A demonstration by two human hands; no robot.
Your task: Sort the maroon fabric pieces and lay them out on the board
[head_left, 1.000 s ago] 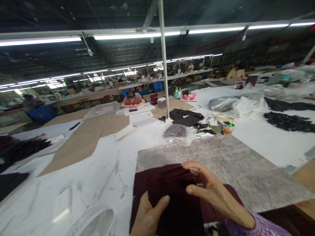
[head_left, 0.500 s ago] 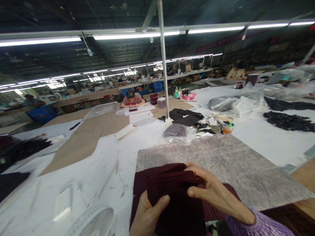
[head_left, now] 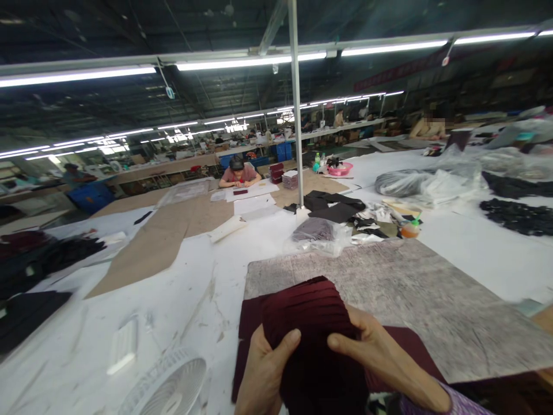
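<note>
A stack of dark maroon fabric pieces (head_left: 309,323) is held up just above the table at the bottom centre. My left hand (head_left: 264,372) grips its left edge, thumb lying across the front. My right hand (head_left: 375,354) is closed on the right side of the same stack, thumb on the front and fingers wrapped behind. More maroon fabric (head_left: 248,323) lies flat under the stack, on a grey worn board (head_left: 389,288).
A white fan (head_left: 166,389) sits at the lower left on the white table (head_left: 173,300). Brown paper patterns (head_left: 164,242), black fabric (head_left: 332,207), plastic bags (head_left: 415,181) and a metal pole (head_left: 298,115) lie beyond. A person (head_left: 239,172) works at the far end.
My right hand has dropped from the stack's top edge and closed round its right side. The stack now stands a little higher and squarer.
</note>
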